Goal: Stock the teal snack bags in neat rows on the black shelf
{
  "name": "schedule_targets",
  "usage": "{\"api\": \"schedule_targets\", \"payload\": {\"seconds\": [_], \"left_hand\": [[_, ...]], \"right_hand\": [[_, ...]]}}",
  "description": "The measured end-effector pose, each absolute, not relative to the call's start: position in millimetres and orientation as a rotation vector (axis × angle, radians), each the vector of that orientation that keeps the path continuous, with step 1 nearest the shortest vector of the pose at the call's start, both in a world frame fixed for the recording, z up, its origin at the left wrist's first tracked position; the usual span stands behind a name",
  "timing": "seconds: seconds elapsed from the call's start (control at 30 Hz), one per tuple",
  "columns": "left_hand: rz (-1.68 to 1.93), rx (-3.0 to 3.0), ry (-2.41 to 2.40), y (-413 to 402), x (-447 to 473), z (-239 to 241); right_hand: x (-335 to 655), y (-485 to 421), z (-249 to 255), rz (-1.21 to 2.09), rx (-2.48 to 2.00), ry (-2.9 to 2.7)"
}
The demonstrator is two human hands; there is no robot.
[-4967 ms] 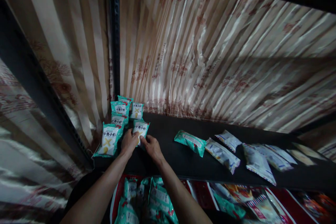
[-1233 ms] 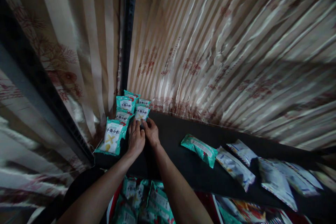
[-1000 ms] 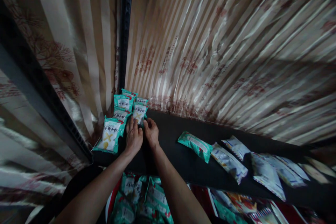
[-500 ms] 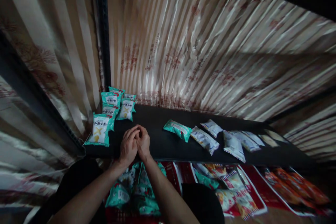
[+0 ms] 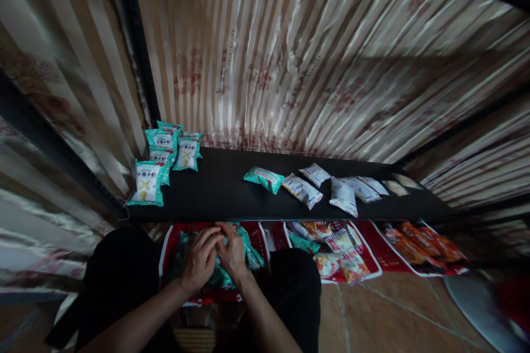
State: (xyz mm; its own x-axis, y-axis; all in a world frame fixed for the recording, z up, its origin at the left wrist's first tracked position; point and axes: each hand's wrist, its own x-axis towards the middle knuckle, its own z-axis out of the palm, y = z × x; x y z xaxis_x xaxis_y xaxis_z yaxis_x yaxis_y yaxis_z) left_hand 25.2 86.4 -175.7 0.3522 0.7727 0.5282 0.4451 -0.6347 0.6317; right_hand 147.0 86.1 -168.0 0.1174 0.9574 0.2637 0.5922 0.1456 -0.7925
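Note:
My left hand (image 5: 201, 262) and my right hand (image 5: 232, 251) meet at the fingertips, just below the front edge of the black shelf (image 5: 207, 193). Both have curled, closed fingers, and no packet shows in either; the palms are turned from view. Under them, a red basket (image 5: 165, 256) with a white rim holds several green snack bags (image 5: 252, 253), partly covered by my hands. At the shelf's left end, several green and white snack bags (image 5: 149, 182) stand upright in two rows. One more green bag (image 5: 264, 178) lies flat near the middle.
Right of the lone green bag lie several silvery-white packets (image 5: 302, 190). Below the shelf, another basket (image 5: 375, 270) holds mixed snack bags, and a third holds orange packets (image 5: 422, 242). Dark posts (image 5: 136, 38) and striped curtains (image 5: 248, 66) enclose the shelf. My knees flank the green-bag basket.
My joined hands have come back from over the shelf to above the basket of green bags. The camera view has shifted, showing more floor. The bags on the shelf keep their arrangement.

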Motion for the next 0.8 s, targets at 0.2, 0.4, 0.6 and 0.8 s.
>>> {"api": "schedule_targets", "payload": {"seconds": [0.2,0.4,0.6,0.8], "left_hand": [[0.638,2.132,1.189,58.5,25.5,-215.0],[0.138,1.979,1.237,49.7,9.1,-217.2],[0.039,1.955,1.174,48.6,8.8,-232.1],[0.065,1.936,1.168,51.4,12.6,-245.6]], "right_hand": [[164.1,52.7,-194.6,0.736,-1.775,-1.719],[185.1,38.4,-196.7,0.926,-1.957,-1.832],[195.2,28.1,-202.6,1.186,-1.922,-2.026],[197.6,26.2,-221.2,1.179,-1.993,-2.059]]}}
